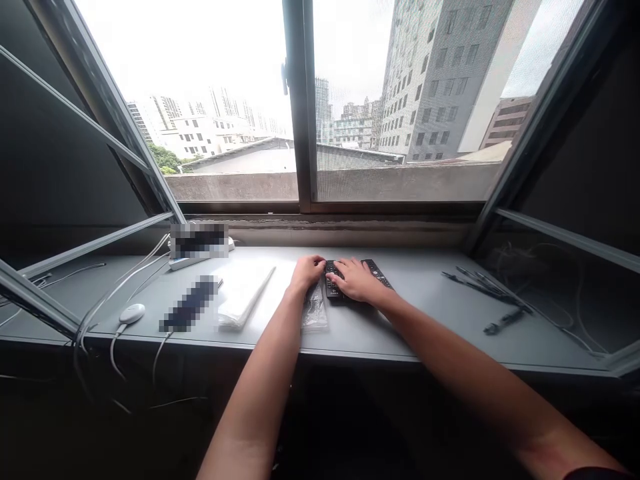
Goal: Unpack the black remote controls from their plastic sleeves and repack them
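Note:
Black remote controls lie side by side on the grey desk; the left one shows rows of buttons, and another sticks out to the right. My right hand lies over them with its fingers spread, covering much of their faces. At the left remote's upper left corner, my left hand has its fingers curled together; what is between them, if anything, is hidden. A clear plastic bag lies flat just below my left hand, left of the remotes.
White folded sheets lie left of my left arm. Farther left are a blurred phone-like object, a white round charger with cables, and a white power strip. Dark cables lie at right. Metal frame bars flank the desk before a window.

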Motion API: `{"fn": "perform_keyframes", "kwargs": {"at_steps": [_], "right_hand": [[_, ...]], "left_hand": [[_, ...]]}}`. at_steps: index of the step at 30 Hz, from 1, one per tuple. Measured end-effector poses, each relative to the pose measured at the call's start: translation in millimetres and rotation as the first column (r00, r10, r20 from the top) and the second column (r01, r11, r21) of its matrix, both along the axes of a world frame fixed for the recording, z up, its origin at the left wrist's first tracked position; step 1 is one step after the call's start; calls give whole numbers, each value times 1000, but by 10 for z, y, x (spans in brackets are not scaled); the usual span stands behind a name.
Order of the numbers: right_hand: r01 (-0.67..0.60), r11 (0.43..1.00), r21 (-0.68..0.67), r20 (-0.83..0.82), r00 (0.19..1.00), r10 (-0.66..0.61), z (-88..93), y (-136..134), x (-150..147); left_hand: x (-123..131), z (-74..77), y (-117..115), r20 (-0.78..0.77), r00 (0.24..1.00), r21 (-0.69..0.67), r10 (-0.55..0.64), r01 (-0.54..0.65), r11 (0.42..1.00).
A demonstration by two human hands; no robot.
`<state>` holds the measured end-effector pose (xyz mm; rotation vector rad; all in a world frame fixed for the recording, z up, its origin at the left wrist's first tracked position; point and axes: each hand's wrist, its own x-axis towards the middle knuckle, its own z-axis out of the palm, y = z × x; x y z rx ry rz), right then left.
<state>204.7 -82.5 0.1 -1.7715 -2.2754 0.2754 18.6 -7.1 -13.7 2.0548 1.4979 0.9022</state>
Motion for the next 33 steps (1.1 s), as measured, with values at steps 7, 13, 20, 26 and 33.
{"fn": "perform_keyframes", "kwargs": {"at_steps": [7,13,20,26,33], "right_hand": [[228,969,-92,5,973,-229,17,14,19],[237,964,-120,-9,971,-240,19,53,28],[219,973,-72,-41,974,-222,-25,38,-6],[-215,955,203,-50,972,230,30,-43,-62],[-521,742,421,-74,796,601,190,-143,-45]], "left_hand": [[4,-6,-2,4,1000,1,-12,12,1000],[14,24,-37,-3,999,4,-43,43,999],[26,-9,-8,5,999,8,-41,41,999],[19,-34,50,21,999,-3,-25,25,1000],[-51,-26,66,33,994,8,104,-104,995]]}}
